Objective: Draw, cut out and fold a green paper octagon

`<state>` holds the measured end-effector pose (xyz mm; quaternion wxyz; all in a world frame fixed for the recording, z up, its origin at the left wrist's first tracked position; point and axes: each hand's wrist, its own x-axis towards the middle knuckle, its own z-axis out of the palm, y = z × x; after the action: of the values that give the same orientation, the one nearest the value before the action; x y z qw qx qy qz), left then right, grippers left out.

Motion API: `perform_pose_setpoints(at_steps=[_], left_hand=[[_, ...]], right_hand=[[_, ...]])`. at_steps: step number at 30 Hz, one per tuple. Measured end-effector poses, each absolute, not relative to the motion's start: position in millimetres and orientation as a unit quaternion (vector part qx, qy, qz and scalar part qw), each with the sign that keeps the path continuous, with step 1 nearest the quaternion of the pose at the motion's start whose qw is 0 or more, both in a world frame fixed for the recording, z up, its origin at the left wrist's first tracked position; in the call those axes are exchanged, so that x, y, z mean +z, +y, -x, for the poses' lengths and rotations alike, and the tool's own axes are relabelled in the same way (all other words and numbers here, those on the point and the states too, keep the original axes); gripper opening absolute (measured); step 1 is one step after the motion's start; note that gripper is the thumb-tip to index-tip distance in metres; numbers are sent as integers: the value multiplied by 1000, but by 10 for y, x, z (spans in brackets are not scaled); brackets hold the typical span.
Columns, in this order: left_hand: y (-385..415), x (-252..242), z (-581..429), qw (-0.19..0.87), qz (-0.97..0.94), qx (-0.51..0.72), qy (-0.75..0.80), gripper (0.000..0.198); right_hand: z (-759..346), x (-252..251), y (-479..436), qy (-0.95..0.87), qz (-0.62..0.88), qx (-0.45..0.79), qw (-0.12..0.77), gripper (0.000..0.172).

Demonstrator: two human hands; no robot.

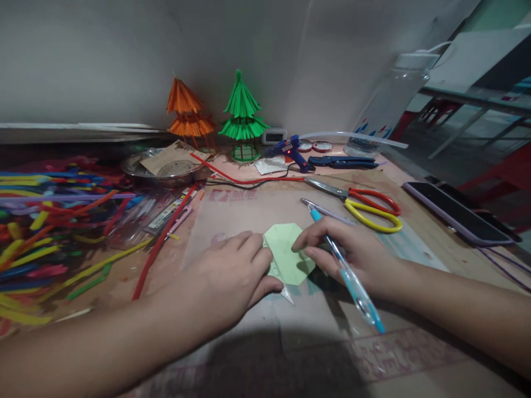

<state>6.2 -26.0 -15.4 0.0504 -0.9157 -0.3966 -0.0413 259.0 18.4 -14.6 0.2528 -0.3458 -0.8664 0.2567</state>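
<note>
A light green paper octagon (292, 254) lies flat in front of me. Across its left edge is a clear ruler with a pointed end (287, 293), probably a set square, mostly covered by my left hand (238, 271). That hand is closed over the ruler, pressing it down with fingers and thumb. My right hand (348, 251) holds a blue clear-barrelled pen (352, 282), which slants back between the fingers. The right index finger and thumb are at the octagon's right side. Just beyond this hand lies a thin grey pen-like stick (321, 209).
Scissors (360, 204) with red and yellow handles lie behind my right hand. A blue glue gun (292, 150), pliers (342, 161), and green (243, 119) and orange (188, 110) pagoda models stand farther back. Pipe cleaners (41, 237) heap at left; a phone (456, 213) lies right.
</note>
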Motion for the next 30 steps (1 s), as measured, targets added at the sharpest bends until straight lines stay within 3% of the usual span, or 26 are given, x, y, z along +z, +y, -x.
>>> perform_pose_setpoints(at_steps=[5,14,18,22,25,30], left_hand=[[-280,-185,-65,41,915,-43,-398,27],[-268,-205,-45,29,921,-77,-380,23],[-250,-241,-35,50,925,-112,-359,27],[-232,-256,-42,28,927,-134,-350,26],[-223,-247,-45,22,926,-132,-352,25],[-215,-254,-37,19,924,-122,-361,24]], right_hand=[[-2566,-72,29,-909,332,123,221,12],[-2546,3,-105,-883,351,234,207,10],[-2599,-72,77,-846,372,228,306,19],[-2577,-219,243,-782,334,363,382,43],[-2539,-239,293,-782,343,389,346,53],[-2511,-144,296,-809,369,346,300,42]])
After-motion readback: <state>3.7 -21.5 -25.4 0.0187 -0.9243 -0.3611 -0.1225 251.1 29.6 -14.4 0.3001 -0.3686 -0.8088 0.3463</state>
